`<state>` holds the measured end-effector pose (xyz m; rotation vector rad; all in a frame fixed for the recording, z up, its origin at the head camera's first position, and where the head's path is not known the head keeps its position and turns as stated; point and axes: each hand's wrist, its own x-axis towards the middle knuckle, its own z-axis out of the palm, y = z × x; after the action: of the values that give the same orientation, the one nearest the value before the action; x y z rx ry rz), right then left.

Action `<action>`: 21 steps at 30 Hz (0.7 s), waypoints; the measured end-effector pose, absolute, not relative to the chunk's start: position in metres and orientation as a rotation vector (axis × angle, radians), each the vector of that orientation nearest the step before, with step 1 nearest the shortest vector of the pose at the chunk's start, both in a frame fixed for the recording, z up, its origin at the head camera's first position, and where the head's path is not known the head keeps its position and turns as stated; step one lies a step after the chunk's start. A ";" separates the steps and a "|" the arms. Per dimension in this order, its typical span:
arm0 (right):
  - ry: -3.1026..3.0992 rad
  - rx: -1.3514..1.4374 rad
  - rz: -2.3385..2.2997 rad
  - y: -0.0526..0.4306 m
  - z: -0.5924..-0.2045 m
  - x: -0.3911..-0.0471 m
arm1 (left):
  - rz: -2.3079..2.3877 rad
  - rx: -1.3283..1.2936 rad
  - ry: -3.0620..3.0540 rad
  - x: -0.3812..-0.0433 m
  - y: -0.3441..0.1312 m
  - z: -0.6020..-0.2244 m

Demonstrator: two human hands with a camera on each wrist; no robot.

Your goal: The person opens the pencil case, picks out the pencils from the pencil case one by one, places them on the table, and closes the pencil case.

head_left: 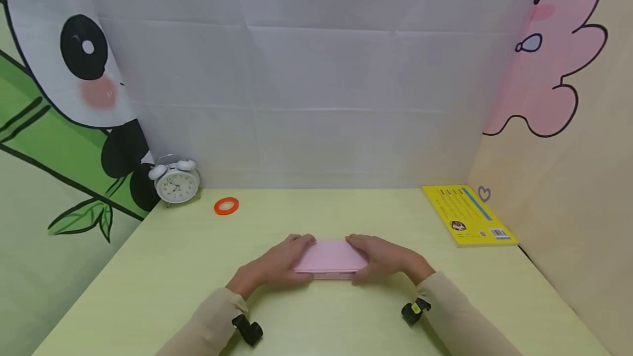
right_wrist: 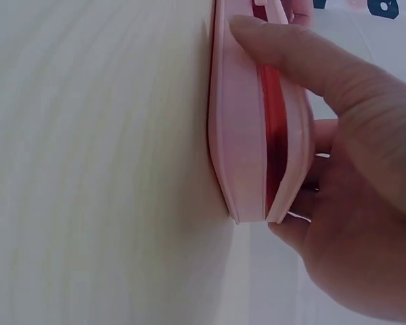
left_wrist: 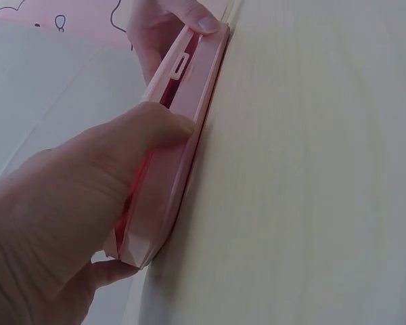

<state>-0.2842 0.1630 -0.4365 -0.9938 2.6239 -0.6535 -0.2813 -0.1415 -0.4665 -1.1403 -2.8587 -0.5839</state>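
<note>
A pink lidded box [head_left: 332, 256] with a small latch tab on its front lies on the table before me. Its lid is slightly raised, and a red strip [right_wrist: 275, 122] shows in the gap in both wrist views. My left hand [head_left: 281, 261] grips the box's left end, thumb on the front wall [left_wrist: 164, 183]. At the opposite end my right hand [head_left: 384, 259] holds it the same way, its thumb pressed on the front and its fingers round the far side. What lies inside the box is hidden.
On the pale yellow table [head_left: 346, 323], a white alarm clock [head_left: 177, 184] stands at the back left, beside an orange ring-shaped roll [head_left: 226, 206]. A yellow book [head_left: 468, 215] lies at the back right. A white cloth [head_left: 316, 98] hangs behind the table.
</note>
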 end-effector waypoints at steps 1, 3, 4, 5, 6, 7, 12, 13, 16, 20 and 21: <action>2.617 -1.003 -0.661 0.163 -0.436 -0.285 | -0.599 -1.139 -2.864 -0.281 -0.142 -0.466; 2.604 -1.023 -0.685 0.164 -0.437 -0.287 | -0.632 -1.134 -2.877 -0.282 -0.142 -0.466; 2.601 -1.035 -0.694 0.165 -0.437 -0.288 | -0.652 -1.126 -2.885 -0.282 -0.142 -0.466; 2.595 -1.042 -0.705 0.165 -0.437 -0.288 | -0.674 -1.119 -2.895 -0.282 -0.142 -0.465; 2.589 -1.050 -0.716 0.166 -0.437 -0.289 | -0.705 -1.108 -2.906 -0.282 -0.142 -0.465; 2.583 -1.055 -0.729 0.166 -0.437 -0.290 | -0.736 -1.099 -2.917 -0.282 -0.143 -0.465; 2.559 -1.038 -0.801 0.169 -0.437 -0.290 | -0.948 -1.039 -2.939 -0.283 -0.145 -0.466; 2.555 -1.023 -0.820 0.169 -0.436 -0.290 | -1.016 -1.021 -2.936 -0.283 -0.146 -0.466; 2.533 -0.977 -0.877 0.171 -0.436 -0.291 | -1.245 -0.960 -2.905 -0.285 -0.151 -0.470; 2.499 -0.958 -0.929 0.171 -0.436 -0.292 | -1.401 -0.918 -2.887 -0.285 -0.159 -0.474; 2.495 -0.960 -0.935 0.171 -0.437 -0.293 | -1.415 -0.920 -2.885 -0.285 -0.161 -0.474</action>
<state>-0.2930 0.1712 -0.4365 -0.9601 2.4949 -0.9354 -0.2846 -0.1610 -0.4740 -0.9200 -2.8851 -1.4145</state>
